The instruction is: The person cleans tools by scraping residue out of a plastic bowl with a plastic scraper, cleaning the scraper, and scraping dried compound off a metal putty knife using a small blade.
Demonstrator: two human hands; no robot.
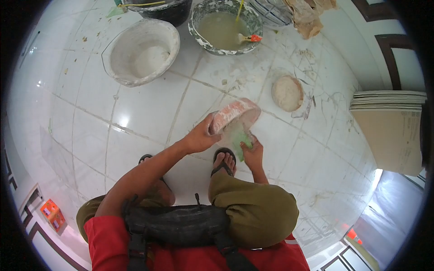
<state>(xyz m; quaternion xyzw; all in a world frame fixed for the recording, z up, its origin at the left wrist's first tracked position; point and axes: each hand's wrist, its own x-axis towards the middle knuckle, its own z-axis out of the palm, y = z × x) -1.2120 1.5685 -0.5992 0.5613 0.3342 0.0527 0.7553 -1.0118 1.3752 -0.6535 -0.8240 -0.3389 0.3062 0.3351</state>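
My left hand [201, 135] grips the rim of a pink bowl [235, 113] streaked with white powder or plaster. The bowl is tilted on its side above the tiled floor, its opening turned toward my right hand. In my right hand [254, 156] is a thin light-green piece [242, 143], its lower end pinched by the fingers; its exact kind is unclear. It lies at the bowl's opening, though whether it touches the inside I cannot tell. A sandalled foot [224, 159] is just below the bowl.
Ahead on the tiles stand a white-crusted basin [141, 53], a tub of cloudy water [217, 29] with a brush [250, 38] in it, and a dark bucket [174, 13]. A round container of pale powder [288, 93] sits to the right. Stacked boards [388, 135] lean at far right.
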